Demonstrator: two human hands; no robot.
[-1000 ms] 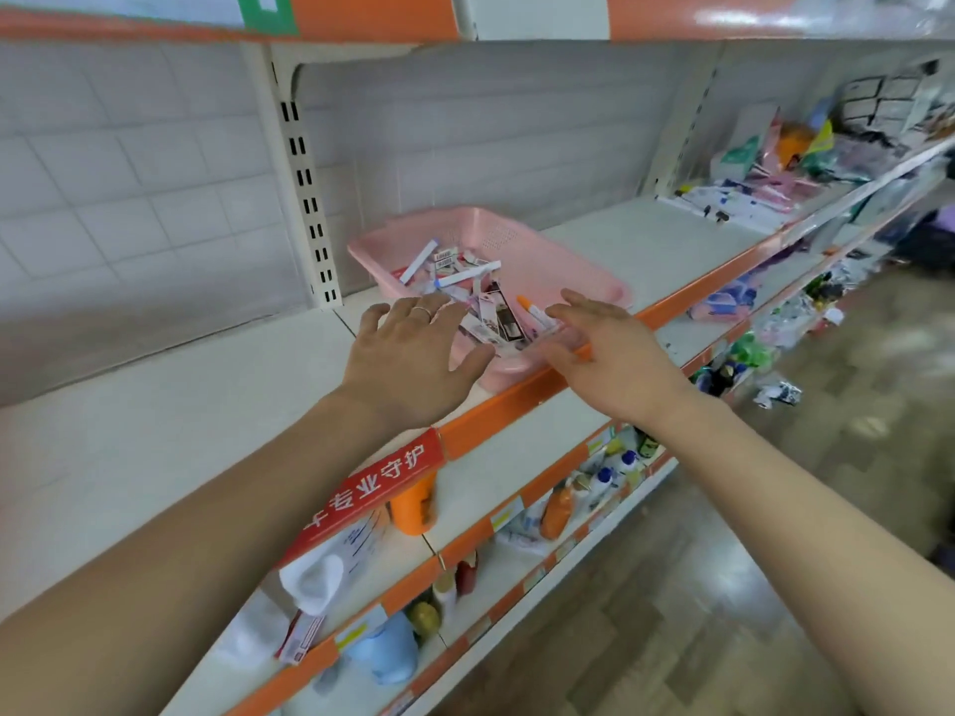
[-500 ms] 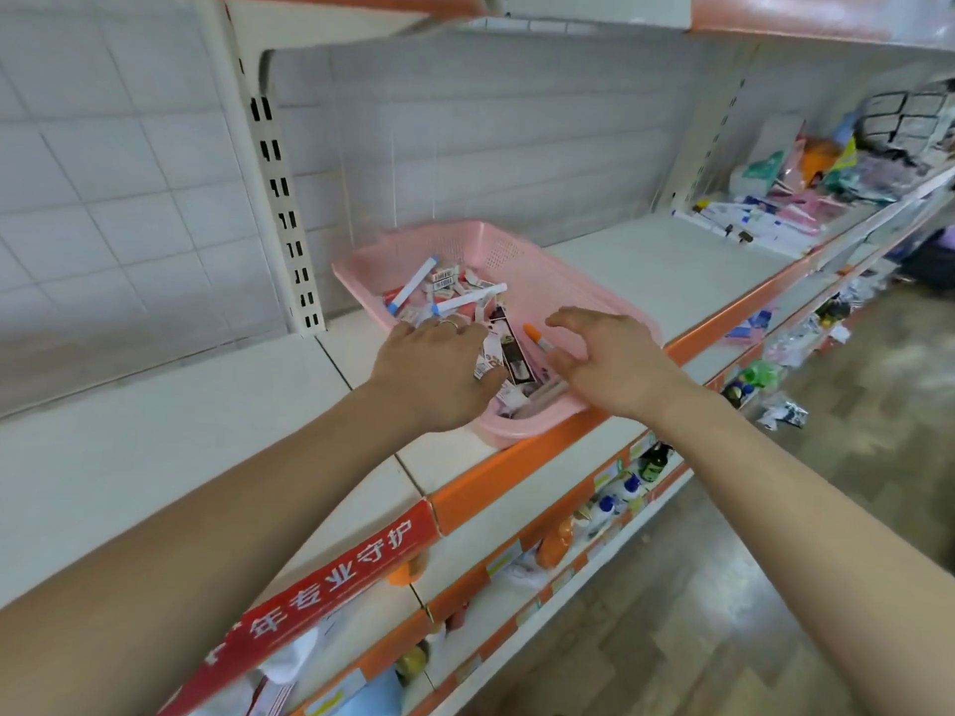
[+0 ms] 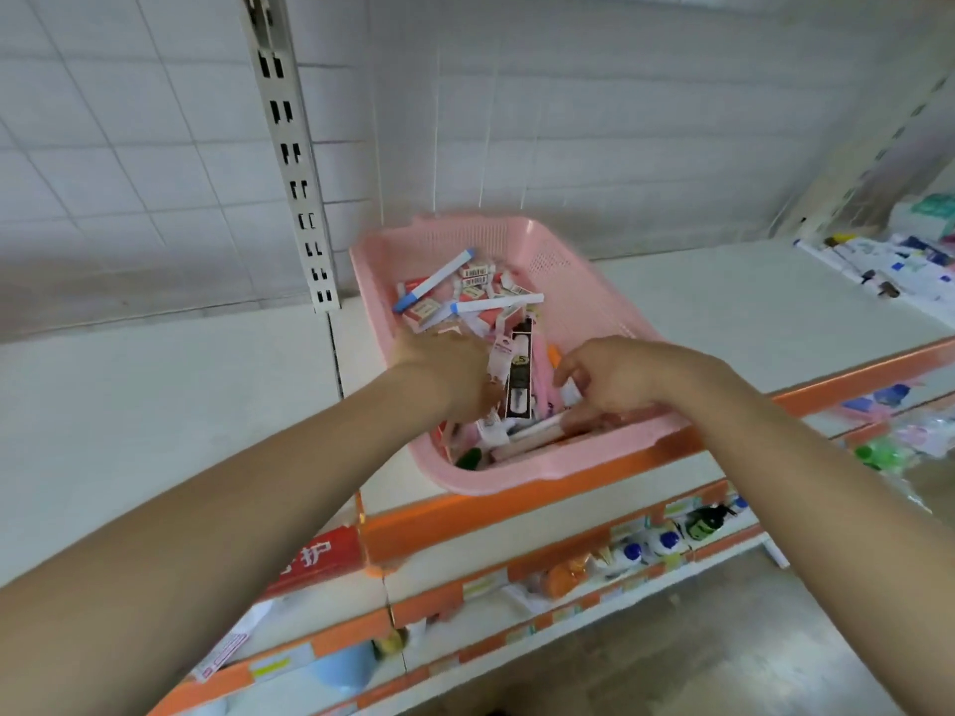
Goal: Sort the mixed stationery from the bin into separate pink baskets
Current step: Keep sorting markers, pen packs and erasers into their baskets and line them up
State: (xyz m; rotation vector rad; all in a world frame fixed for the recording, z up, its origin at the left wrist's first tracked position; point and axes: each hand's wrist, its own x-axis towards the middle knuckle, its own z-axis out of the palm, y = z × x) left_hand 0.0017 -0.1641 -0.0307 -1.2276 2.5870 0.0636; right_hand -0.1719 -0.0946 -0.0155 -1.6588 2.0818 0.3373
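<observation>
A pink basket (image 3: 522,475) sits on the white shelf, its front wall at the shelf's orange edge. It holds mixed stationery: white pens with blue caps (image 3: 434,281), small red and white boxes (image 3: 475,273), a long black card pack (image 3: 519,385) and a green item (image 3: 469,458). My left hand (image 3: 444,374) reaches down into the left side of the pile, and its fingers are hidden under the hand. My right hand (image 3: 615,379) is inside the basket on the right. Its fingers curl down onto pens by the front wall. Motion blur hides whether either hand holds anything.
A slotted metal upright (image 3: 292,162) stands against the tiled back wall, left of the basket. Bare white shelf (image 3: 181,405) stretches to the left. More stationery (image 3: 878,271) lies at the far right of the shelf. The lower shelves hold bottles (image 3: 646,545) and a red label strip (image 3: 315,558).
Both hands have gone from hovering over the basket's front rim to down inside it among the items. My view has moved closer and lower, over the basket.
</observation>
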